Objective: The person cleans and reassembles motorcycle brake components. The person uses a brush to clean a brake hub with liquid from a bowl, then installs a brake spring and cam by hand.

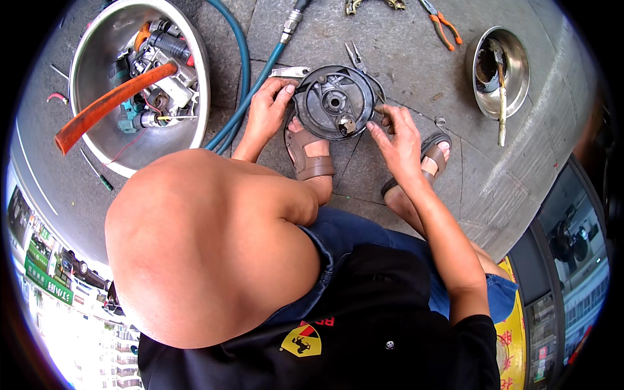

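A round, dark metal drum-brake plate (pixel 316 99) with a central hole faces up between my hands, above my left foot. My left hand (pixel 268 109) grips its left rim, thumb on the edge and the other fingers partly hidden. On the opposite side, my right hand (pixel 398 136) pinches the right rim between its thumb and curled fingers. Near the plate's lower edge is a small opening with a worn, light-coloured part (pixel 345 125). A flat silver metal lever (pixel 290 71) sticks out beside my left fingers. Just beyond the plate lie grey pliers (pixel 356 57).
A large metal basin (pixel 203 97) at the left holds power tools and an orange tube (pixel 117 105). A teal hose (pixel 244 58) runs beside it. Orange-handled pliers (pixel 444 31) and a metal bowl with a brush (pixel 501 97) lie at right. Curved metal parts (pixel 374 5) are at the far edge.
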A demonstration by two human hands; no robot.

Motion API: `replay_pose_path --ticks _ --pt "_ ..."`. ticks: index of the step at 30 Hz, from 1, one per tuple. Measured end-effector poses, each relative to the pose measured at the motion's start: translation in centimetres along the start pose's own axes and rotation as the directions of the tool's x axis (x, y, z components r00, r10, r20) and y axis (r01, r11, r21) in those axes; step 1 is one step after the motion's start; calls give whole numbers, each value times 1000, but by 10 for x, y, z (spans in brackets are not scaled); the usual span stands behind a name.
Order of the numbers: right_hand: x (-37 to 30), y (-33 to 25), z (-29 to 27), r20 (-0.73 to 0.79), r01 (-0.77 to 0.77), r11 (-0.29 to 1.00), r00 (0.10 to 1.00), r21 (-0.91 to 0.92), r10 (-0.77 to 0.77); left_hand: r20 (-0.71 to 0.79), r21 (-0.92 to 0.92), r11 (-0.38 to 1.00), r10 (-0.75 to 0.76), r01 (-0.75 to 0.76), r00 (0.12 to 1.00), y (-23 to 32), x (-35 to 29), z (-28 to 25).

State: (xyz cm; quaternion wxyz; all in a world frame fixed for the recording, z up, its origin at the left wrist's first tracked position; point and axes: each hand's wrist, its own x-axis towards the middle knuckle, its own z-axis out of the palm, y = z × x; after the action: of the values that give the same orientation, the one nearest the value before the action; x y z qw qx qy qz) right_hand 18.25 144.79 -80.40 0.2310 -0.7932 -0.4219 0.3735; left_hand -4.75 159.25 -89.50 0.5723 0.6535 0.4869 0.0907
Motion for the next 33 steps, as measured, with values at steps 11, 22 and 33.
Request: replay_pose_path --ticks 11,22,33 --pt "18 -18 -6 242 246 959 948 -141 -207 -3 -87 994 -60 60 998 2 0 1" --pt "31 -11 -10 428 396 903 854 -167 -295 5 -75 996 -54 54 999 0 0 -1" --pt "19 -23 2 332 343 890 912 -300 -239 3 -78 995 -56 56 998 -4 0 -1"
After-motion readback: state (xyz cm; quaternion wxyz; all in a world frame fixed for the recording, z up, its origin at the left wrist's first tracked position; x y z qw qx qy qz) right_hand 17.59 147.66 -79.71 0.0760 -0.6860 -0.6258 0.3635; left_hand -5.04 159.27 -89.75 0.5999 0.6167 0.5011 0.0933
